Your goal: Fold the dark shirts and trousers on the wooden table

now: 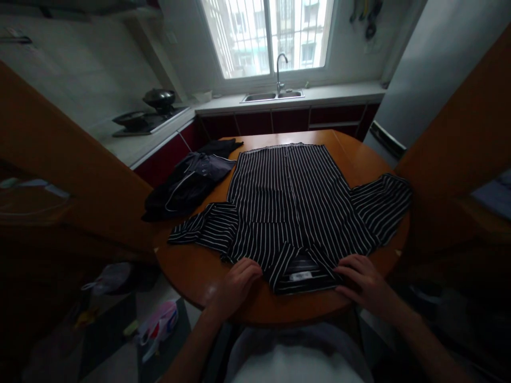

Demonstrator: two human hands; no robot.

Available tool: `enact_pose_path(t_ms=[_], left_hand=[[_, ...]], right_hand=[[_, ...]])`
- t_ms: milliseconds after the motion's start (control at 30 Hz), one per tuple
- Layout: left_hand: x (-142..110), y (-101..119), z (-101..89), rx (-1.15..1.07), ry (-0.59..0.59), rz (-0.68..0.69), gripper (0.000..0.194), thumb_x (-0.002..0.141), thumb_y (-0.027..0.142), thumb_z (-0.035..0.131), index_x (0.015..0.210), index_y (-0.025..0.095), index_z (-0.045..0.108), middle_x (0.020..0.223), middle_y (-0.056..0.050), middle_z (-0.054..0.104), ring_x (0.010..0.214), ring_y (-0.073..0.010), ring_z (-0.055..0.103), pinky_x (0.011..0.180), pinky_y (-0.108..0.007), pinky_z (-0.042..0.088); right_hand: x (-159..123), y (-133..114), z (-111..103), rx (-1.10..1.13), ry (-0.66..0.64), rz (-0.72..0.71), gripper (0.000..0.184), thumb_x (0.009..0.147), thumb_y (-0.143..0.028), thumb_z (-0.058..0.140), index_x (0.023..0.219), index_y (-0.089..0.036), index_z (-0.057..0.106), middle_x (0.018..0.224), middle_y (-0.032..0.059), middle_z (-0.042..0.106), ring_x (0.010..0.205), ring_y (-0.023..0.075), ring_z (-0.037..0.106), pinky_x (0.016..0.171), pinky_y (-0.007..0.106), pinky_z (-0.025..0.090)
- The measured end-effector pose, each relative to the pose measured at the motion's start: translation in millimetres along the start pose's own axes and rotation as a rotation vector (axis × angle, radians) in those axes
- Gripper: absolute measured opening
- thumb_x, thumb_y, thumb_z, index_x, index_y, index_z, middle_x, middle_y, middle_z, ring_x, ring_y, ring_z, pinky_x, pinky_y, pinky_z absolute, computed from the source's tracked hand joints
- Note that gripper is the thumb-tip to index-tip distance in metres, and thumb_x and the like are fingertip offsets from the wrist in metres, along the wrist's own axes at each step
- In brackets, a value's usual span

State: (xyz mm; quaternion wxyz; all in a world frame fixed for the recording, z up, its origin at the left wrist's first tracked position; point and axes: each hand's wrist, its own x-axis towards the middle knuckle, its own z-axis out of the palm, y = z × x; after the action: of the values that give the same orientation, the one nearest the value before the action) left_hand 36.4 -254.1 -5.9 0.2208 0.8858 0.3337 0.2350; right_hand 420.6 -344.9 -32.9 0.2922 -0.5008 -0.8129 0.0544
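A black shirt with white stripes (pixel 275 197) lies spread on a round wooden table (pixel 191 271), front side up. Its collar, with a white label inside, points toward me, and both short sleeves stretch out to the sides. My left hand (pixel 242 279) is closed on the shoulder edge left of the collar, fingers bent over the cloth. On the other side, my right hand (pixel 361 276) grips the shoulder edge beside the collar, its thumb low and its fingers on top of the fabric. The exact pinch of each hand is partly hidden.
Dark folded clothes (pixel 187 183) lie at the table's left side. Beyond are a sink (pixel 261 97) under a window and a stove with a pot (pixel 158 98). Wooden panels flank the table. A pink plastic bag (pixel 162 322) is on the floor.
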Motion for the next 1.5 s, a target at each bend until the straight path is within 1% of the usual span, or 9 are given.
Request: enact_pose_path(t_ms=[167,267,467,567,667,867,1200,1333,1500], left_hand=[[-7,-6,-10.3,0.061,-0.108,0.028,0.018,0.103,0.020,0.052,0.092,0.020,0.066,0.089,-0.003,0.066,0.087,-0.0169,0.060,0.079,-0.027,0.049],[10,-6,-26.0,0.037,-0.088,0.001,0.018,0.104,0.025,0.050,0.103,0.022,0.068,0.097,-0.003,0.070,0.093,-0.0169,0.064,0.085,-0.029,0.050],[137,-27,-25.1,0.096,0.057,-0.063,0.039,0.106,0.030,0.040,0.139,0.017,0.057,0.142,-0.010,0.060,0.133,-0.0203,0.054,0.116,-0.038,0.039],[198,-52,-2.1,0.269,-0.013,-0.192,0.051,0.106,0.038,0.039,0.150,0.014,0.046,0.161,-0.014,0.041,0.151,-0.0281,0.032,0.123,-0.050,0.027],[217,-78,12.9,0.403,-0.119,-0.306,0.062,0.105,0.049,0.037,0.158,0.018,0.035,0.167,-0.013,0.027,0.155,-0.0352,0.018,0.123,-0.062,0.016],[176,-117,4.4,0.502,-0.022,-0.449,0.066,0.104,0.058,0.030,0.159,0.023,0.034,0.168,-0.011,0.024,0.156,-0.0370,0.015,0.122,-0.062,0.012],[145,-124,-8.9,0.544,0.073,-0.563,0.063,0.104,0.054,0.037,0.155,0.018,0.043,0.165,-0.014,0.032,0.154,-0.0393,0.020,0.123,-0.062,0.012],[126,-118,-21.5,0.406,0.070,-0.421,0.046,0.104,0.036,0.042,0.144,0.017,0.056,0.157,-0.014,0.045,0.150,-0.0327,0.032,0.123,-0.059,0.022],[66,-94,-50.2,0.201,0.022,-0.120,0.035,0.101,0.033,0.052,0.133,0.027,0.064,0.144,-0.008,0.058,0.136,-0.0233,0.052,0.116,-0.047,0.040]], right_hand=[[-3,-4,-3,0.052,-0.005,-0.017,0.016,0.093,-0.031,0.068,0.107,-0.022,0.069,0.103,0.0091,0.069,0.098,0.0247,0.064,0.087,0.042,0.055],[3,-5,-12,0.100,-0.037,-0.003,0.019,0.094,-0.034,0.066,0.109,-0.023,0.070,0.106,0.0093,0.069,0.099,0.0246,0.065,0.087,0.042,0.056],[95,21,0,0.002,0.020,0.153,0.033,0.103,-0.036,0.048,0.125,-0.021,0.068,0.129,0.0123,0.066,0.121,0.0260,0.060,0.105,0.046,0.049],[154,48,26,-0.140,-0.040,0.204,0.047,0.102,-0.038,0.044,0.143,-0.018,0.057,0.152,0.0146,0.051,0.142,0.0296,0.044,0.117,0.052,0.036],[184,81,45,-0.265,-0.151,0.320,0.058,0.103,-0.044,0.039,0.154,-0.018,0.043,0.165,0.0135,0.033,0.153,0.0309,0.025,0.122,0.057,0.023],[172,135,49,-0.397,-0.158,0.501,0.064,0.104,-0.051,0.031,0.157,-0.016,0.038,0.166,0.0152,0.029,0.155,0.0288,0.022,0.123,0.054,0.019],[171,134,47,-0.378,-0.121,0.514,0.061,0.103,-0.047,0.035,0.154,-0.014,0.044,0.165,0.0153,0.032,0.154,0.0292,0.026,0.123,0.054,0.021],[168,137,47,-0.351,-0.078,0.500,0.056,0.103,-0.042,0.037,0.150,-0.015,0.049,0.162,0.0147,0.039,0.152,0.0283,0.030,0.122,0.052,0.023],[165,141,50,-0.329,-0.028,0.480,0.053,0.101,-0.039,0.039,0.146,-0.015,0.053,0.159,0.0149,0.044,0.150,0.0284,0.035,0.121,0.052,0.026]])
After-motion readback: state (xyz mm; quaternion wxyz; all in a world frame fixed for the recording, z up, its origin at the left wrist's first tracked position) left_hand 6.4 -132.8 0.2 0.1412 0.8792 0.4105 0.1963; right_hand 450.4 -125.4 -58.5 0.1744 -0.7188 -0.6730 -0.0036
